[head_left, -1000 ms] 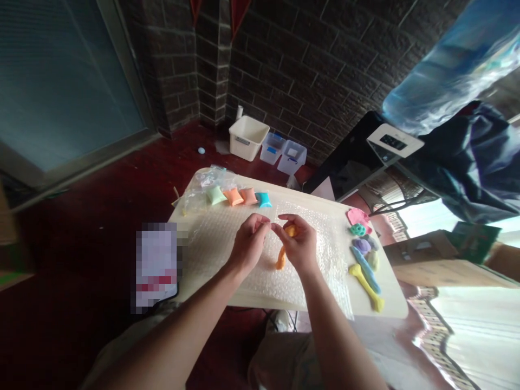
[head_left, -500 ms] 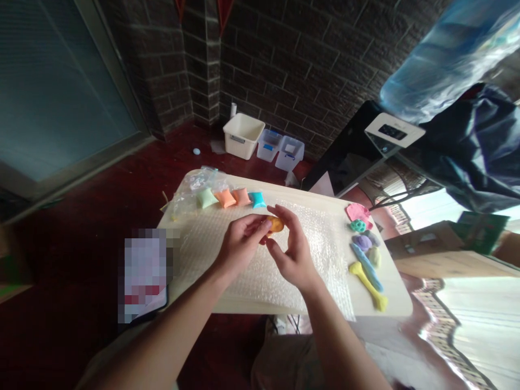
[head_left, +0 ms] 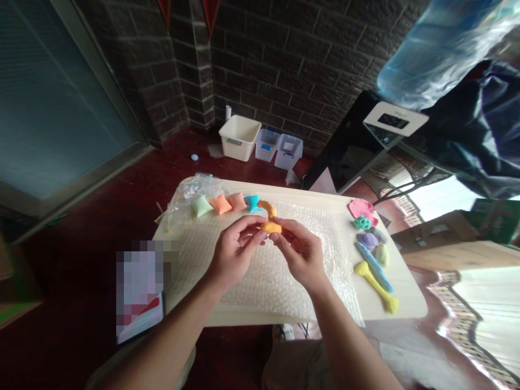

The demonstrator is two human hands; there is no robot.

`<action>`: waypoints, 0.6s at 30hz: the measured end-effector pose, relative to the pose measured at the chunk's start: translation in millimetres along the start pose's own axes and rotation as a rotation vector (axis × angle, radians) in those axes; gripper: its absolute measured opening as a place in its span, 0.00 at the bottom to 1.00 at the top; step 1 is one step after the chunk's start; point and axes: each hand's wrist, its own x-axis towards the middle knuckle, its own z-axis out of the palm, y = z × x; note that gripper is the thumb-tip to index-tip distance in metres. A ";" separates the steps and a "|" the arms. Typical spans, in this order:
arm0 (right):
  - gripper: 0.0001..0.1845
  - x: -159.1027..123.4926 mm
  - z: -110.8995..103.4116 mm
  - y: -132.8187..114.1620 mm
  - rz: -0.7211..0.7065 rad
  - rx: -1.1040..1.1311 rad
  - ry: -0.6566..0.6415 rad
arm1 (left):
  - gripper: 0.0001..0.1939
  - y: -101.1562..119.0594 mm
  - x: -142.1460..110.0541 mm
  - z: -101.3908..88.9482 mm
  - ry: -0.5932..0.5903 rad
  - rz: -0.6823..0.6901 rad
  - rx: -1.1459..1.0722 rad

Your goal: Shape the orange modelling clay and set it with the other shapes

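Observation:
My left hand (head_left: 235, 246) and my right hand (head_left: 301, 252) meet above the middle of the table, both closed on a lump of yellow-orange modelling clay (head_left: 271, 228). Thumbs and fingertips pinch it from either side. A curved orange clay part (head_left: 267, 207) shows just beyond the fingertips; whether it joins the held lump I cannot tell. Beyond my hands lie small pillow-shaped packets: a pale green one (head_left: 201, 206), two orange ones (head_left: 220, 204) and a blue one (head_left: 252, 203). Under my hands spreads bubble wrap (head_left: 260, 287).
Along the table's right side lie a pink clay piece (head_left: 363, 210), a green one (head_left: 361, 222), a purple one (head_left: 367, 240), a blue strip (head_left: 374, 260) and a yellow bone-shaped piece (head_left: 377, 287). Clear plastic bags (head_left: 195, 189) rest at the far left corner. Bins (head_left: 239, 142) stand on the floor.
My right hand has closed in from open fingers to pinch the clay. The clay now shows an extra curved part beyond the fingertips. The view has shifted slightly.

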 end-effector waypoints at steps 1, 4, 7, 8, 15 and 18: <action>0.14 0.9 -1.3 0.9 0.003 0.027 -0.006 | 0.13 0.4 -0.5 -0.5 -0.019 -0.002 0.014; 0.13 4.0 -4.9 2.0 0.032 0.095 -0.014 | 0.15 0.4 -1.7 -2.3 -0.044 -0.005 0.053; 0.11 6.5 -7.4 1.4 0.051 0.144 -0.031 | 0.15 -0.9 -1.4 -4.0 -0.009 0.022 0.101; 0.10 7.1 -8.1 1.1 0.052 0.150 -0.038 | 0.15 -1.1 -1.2 -4.4 0.000 0.031 0.118; 0.12 6.8 -12.0 0.2 0.050 0.168 -0.064 | 0.12 1.4 -1.0 -2.6 0.018 0.034 0.158; 0.15 6.7 -12.3 -0.2 0.051 0.187 -0.070 | 0.11 2.7 -0.9 0.8 0.009 0.007 0.113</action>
